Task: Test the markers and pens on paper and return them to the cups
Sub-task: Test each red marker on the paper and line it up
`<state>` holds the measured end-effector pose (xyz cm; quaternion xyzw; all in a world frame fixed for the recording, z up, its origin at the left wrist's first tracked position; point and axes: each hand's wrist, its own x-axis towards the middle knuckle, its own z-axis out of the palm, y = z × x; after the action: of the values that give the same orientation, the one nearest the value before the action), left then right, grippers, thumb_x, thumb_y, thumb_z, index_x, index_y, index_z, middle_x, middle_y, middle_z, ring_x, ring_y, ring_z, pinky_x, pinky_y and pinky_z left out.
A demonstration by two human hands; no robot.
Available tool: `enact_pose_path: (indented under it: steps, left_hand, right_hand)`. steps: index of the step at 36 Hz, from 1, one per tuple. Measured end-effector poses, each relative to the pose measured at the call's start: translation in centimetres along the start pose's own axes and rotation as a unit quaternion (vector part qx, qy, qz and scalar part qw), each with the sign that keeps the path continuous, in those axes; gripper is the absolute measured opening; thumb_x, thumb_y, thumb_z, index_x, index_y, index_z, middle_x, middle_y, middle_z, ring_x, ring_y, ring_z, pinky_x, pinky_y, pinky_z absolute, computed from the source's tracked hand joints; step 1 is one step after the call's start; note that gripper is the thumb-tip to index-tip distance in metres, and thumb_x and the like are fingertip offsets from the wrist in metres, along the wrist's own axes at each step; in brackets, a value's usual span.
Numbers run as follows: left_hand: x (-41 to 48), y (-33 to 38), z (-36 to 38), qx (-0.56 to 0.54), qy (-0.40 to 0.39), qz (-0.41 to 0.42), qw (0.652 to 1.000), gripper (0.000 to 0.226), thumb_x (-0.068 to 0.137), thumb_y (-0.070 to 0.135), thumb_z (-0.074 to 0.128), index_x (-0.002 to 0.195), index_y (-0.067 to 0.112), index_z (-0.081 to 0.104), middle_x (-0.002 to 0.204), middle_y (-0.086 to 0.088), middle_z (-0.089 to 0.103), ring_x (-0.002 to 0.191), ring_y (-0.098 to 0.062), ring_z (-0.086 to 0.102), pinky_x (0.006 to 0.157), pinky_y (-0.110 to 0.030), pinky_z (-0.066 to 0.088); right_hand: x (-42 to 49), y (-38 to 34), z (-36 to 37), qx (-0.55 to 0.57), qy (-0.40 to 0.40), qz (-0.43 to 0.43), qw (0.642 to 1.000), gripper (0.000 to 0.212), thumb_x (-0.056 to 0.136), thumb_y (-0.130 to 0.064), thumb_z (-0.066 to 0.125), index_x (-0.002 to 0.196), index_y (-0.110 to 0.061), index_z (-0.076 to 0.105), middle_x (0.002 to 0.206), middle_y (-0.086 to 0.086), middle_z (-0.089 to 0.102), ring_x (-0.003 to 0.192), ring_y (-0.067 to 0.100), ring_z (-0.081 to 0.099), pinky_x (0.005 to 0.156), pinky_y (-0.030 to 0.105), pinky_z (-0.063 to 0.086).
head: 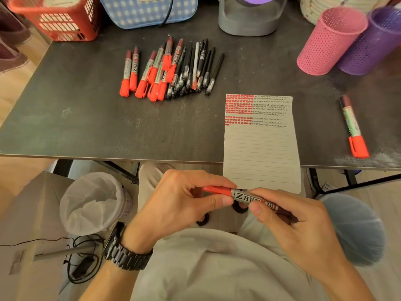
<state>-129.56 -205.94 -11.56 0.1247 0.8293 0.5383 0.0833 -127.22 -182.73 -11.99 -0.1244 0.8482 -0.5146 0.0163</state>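
My left hand (180, 200) pinched the cap of the marker (245, 197), my right hand (299, 220) its barrel; the pile (171, 70) looked largely untested.

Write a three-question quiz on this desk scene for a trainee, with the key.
1. True or false: the paper is blank.
2. Which hand pinches the red cap of the held marker? A) left B) right C) neither
3. Fill in: the lone marker lies to the paper's ____ side.
Key: 1 false, its top bears red and black marks. 2 A: the left hand pinches the cap, while the right hand grips the barrel. 3 right.
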Motion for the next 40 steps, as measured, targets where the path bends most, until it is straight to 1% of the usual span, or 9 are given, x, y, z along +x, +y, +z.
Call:
enact_pose_path:
  steps: [4, 8, 10, 13, 20, 24, 27, 31, 40]
  left_hand:
    - [1.0, 0.9, -0.8, 0.016, -0.02, 0.014, 1.0, 0.022, 0.086, 0.037, 0.078, 0.107, 0.032, 0.079, 0.093, 0.017, 0.076, 0.067, -0.027, 0.068, 0.061, -0.041, 0.054]
    - [2.3, 1.8, -1.3, 0.029, -0.033, 0.013, 0.999, 0.023, 0.087, 0.037, 0.078, 0.11, 0.034, 0.075, 0.096, 0.019, 0.075, 0.068, -0.028, 0.067, 0.062, -0.037, 0.053]
    - [3.0, 2.2, -1.6, 0.015, -0.038, 0.022, 0.999, 0.039, 0.086, 0.037, 0.079, 0.123, 0.037, 0.067, 0.099, 0.016, 0.074, 0.07, -0.025, 0.065, 0.063, -0.029, 0.05]
    - [4.1, 2.4, -2.2, -0.048, -0.006, 0.028, 0.998, 0.054, 0.084, 0.04, 0.077, 0.134, 0.038, 0.056, 0.114, 0.007, 0.067, 0.082, -0.026, 0.067, 0.066, -0.033, 0.051]
    - [6.8, 3.6, -2.2, -0.427, 0.096, 0.021, 0.899, 0.026, 0.091, 0.033, 0.056, 0.102, 0.02, 0.075, 0.108, -0.008, 0.072, 0.096, -0.023, 0.066, 0.079, -0.03, 0.052]
    - [8.3, 4.7, -1.4, -0.523, 0.124, -0.003, 0.843, 0.035, 0.094, 0.037, 0.049, 0.069, 0.017, 0.064, 0.074, -0.004, 0.063, 0.066, -0.022, 0.06, 0.065, -0.031, 0.05]
    - [8.7, 5.2, -0.7, -0.574, 0.119, -0.022, 0.81, 0.043, 0.096, 0.036, 0.047, 0.056, 0.02, 0.044, 0.053, 0.004, 0.038, 0.043, -0.012, 0.034, 0.043, -0.023, 0.031]
    - [8.8, 5.0, 0.5, -0.622, 0.088, -0.036, 0.778, 0.051, 0.098, 0.034, 0.044, 0.05, 0.023, 0.029, 0.045, 0.008, 0.021, 0.038, -0.007, 0.015, 0.037, -0.024, 0.011]
    - [8.8, 3.8, 2.2, -0.619, 0.082, -0.113, 0.773, 0.051, 0.095, 0.036, 0.044, 0.05, 0.025, 0.022, 0.044, 0.01, 0.016, 0.037, -0.007, 0.008, 0.036, -0.016, 0.008]
  right_hand:
    - [0.3, -0.1, 0.0, 0.002, 0.025, -0.008, 1.0, 0.025, 0.094, -0.041, 0.064, 0.118, -0.041, 0.071, 0.087, -0.013, 0.073, 0.071, 0.015, 0.066, 0.059, 0.029, 0.05]
    - [0.8, -0.8, 0.1, 0.058, 0.047, 0.02, 0.997, 0.021, 0.093, -0.044, 0.065, 0.11, -0.053, 0.071, 0.078, -0.019, 0.071, 0.069, 0.004, 0.065, 0.061, 0.01, 0.047]
    - [1.0, -0.9, 0.5, 0.095, 0.057, 0.047, 0.993, 0.014, 0.093, -0.048, 0.066, 0.104, -0.047, 0.075, 0.068, -0.014, 0.066, 0.062, 0.003, 0.061, 0.059, 0.007, 0.044]
    - [1.5, -1.1, 1.1, 0.182, 0.064, 0.096, 0.976, 0.043, 0.085, -0.068, 0.064, 0.1, -0.03, 0.078, 0.062, -0.006, 0.057, 0.055, 0.004, 0.047, 0.054, 0.013, 0.039]
    - [3.0, -1.6, 3.2, 0.332, 0.078, 0.166, 0.925, 0.078, 0.061, -0.079, 0.077, 0.103, -0.014, 0.077, 0.06, 0.001, 0.045, 0.05, 0.012, 0.03, 0.046, 0.021, 0.028]
    - [3.3, -2.1, 4.4, 0.347, 0.078, 0.187, 0.916, 0.059, 0.07, -0.065, 0.077, 0.1, -0.014, 0.078, 0.058, -0.001, 0.043, 0.049, 0.011, 0.029, 0.045, 0.02, 0.027]
    - [3.4, -2.6, 5.1, 0.362, 0.08, 0.197, 0.908, 0.038, 0.084, -0.05, 0.076, 0.092, -0.013, 0.077, 0.055, -0.002, 0.041, 0.047, 0.011, 0.028, 0.043, 0.018, 0.027]
    - [3.1, -3.5, 6.0, 0.391, 0.117, 0.22, 0.886, 0.029, 0.077, -0.043, 0.069, 0.084, -0.015, 0.076, 0.053, -0.003, 0.038, 0.043, 0.009, 0.026, 0.04, 0.017, 0.024]
    - [1.6, -4.1, 7.4, 0.437, 0.164, 0.293, 0.834, 0.038, 0.068, -0.049, 0.072, 0.082, -0.014, 0.076, 0.053, -0.004, 0.036, 0.041, 0.007, 0.023, 0.038, 0.018, 0.022]
